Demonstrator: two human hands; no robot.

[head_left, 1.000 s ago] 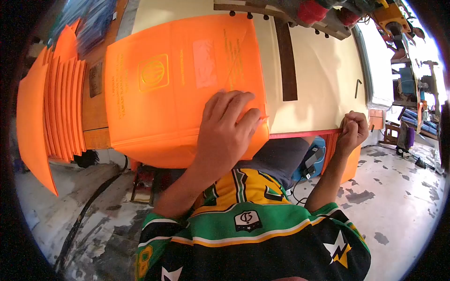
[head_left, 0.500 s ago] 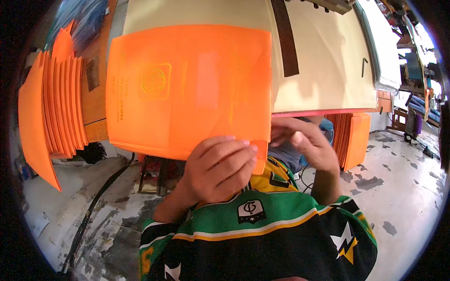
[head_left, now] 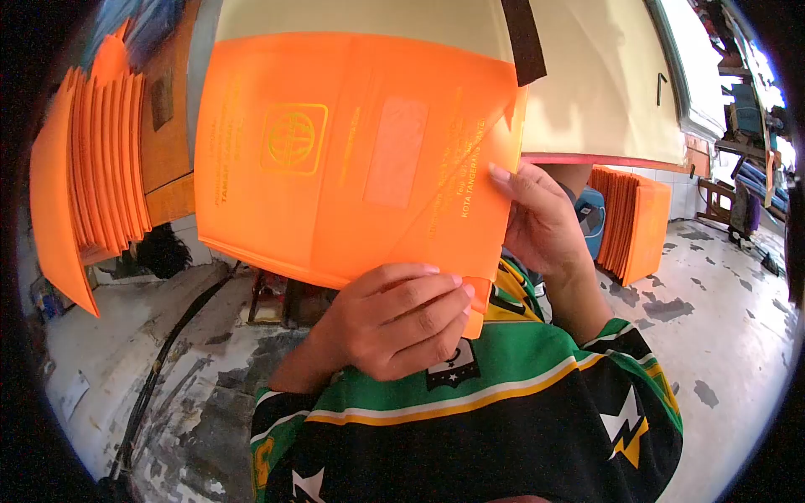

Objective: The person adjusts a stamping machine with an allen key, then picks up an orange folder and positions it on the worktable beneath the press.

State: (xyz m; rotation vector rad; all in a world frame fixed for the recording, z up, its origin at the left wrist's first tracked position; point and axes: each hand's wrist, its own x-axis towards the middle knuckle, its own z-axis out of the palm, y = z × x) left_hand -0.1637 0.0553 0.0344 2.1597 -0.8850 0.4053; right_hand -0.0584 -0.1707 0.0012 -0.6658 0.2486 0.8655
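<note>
In front of me is an orange plastic folder (head_left: 335, 201) with gold lettering, a gold emblem in a square frame and a pale rectangular window. My left hand (head_left: 402, 323) is closed on its lower edge close to the bottom right corner, fingers over the front. Its thumb is hidden. On the right edge, my right hand (head_left: 545, 222) pinches the folder, thumb on the front and the other fingers behind. Light creases run across the folder's right part. Several layers show along its lower edge, and a small flap sticks out beside my left fingertips.
A fanned stack of orange folders (head_left: 105, 159) stands at the left by a wooden surface. Another orange stack (head_left: 629, 222) sits at the right below the cream tabletop (head_left: 604, 101). A dark strip (head_left: 523, 42) lies on that top. A black cable (head_left: 168, 352) crosses the floor.
My right hand has moved up from beside the lower corner and taken hold of the folder's right edge. The folder has tilted, its right side shifting right. My left hand keeps its grip.
</note>
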